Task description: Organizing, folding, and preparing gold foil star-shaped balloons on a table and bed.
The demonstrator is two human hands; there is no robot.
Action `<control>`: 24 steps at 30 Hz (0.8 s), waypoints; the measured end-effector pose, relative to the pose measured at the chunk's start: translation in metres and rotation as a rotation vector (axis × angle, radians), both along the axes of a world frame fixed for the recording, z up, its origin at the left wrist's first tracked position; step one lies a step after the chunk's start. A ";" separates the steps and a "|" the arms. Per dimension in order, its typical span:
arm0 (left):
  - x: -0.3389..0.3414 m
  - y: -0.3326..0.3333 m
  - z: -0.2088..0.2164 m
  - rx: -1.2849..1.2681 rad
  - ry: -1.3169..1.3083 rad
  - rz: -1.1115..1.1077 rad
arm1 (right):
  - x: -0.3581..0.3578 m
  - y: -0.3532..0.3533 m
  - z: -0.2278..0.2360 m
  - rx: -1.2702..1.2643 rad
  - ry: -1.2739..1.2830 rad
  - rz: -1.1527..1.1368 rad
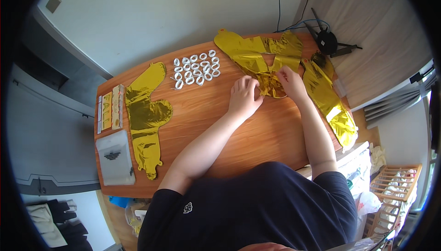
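A flat, deflated gold foil balloon lies at the far right of the wooden table, its near end crumpled between my hands. My left hand is closed at the left side of that near end, fingertips pinching the foil. At its right side my right hand is also closed, with thumb and finger pinched on the foil. The exact grip points are partly hidden by my fingers. Close to my right forearm lies another gold foil balloon, flat along the table's right edge.
Several small white ribbon coils sit in rows at the back. A third gold foil balloon lies at the left, beside a packaged set and a clear plastic bag. A black router with cables stands at the back right corner.
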State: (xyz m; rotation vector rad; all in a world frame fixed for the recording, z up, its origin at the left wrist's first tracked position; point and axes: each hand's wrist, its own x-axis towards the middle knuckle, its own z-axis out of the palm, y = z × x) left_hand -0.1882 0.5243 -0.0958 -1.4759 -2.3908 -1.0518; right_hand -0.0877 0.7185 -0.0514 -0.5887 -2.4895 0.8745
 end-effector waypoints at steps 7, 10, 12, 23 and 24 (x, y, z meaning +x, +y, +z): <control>0.007 0.000 0.000 -0.018 0.024 0.024 | -0.002 -0.005 -0.005 0.030 0.019 -0.104; 0.004 -0.003 -0.003 -0.088 0.033 0.013 | -0.007 -0.005 -0.009 0.058 0.052 -0.094; 0.004 -0.001 -0.002 -0.128 -0.009 -0.004 | -0.011 0.002 -0.013 0.067 0.076 -0.098; -0.002 0.000 -0.003 -0.063 -0.038 -0.042 | -0.042 0.039 0.047 0.002 0.119 0.026; -0.001 -0.001 -0.002 -0.066 -0.041 -0.037 | -0.046 0.035 0.064 0.150 0.094 0.145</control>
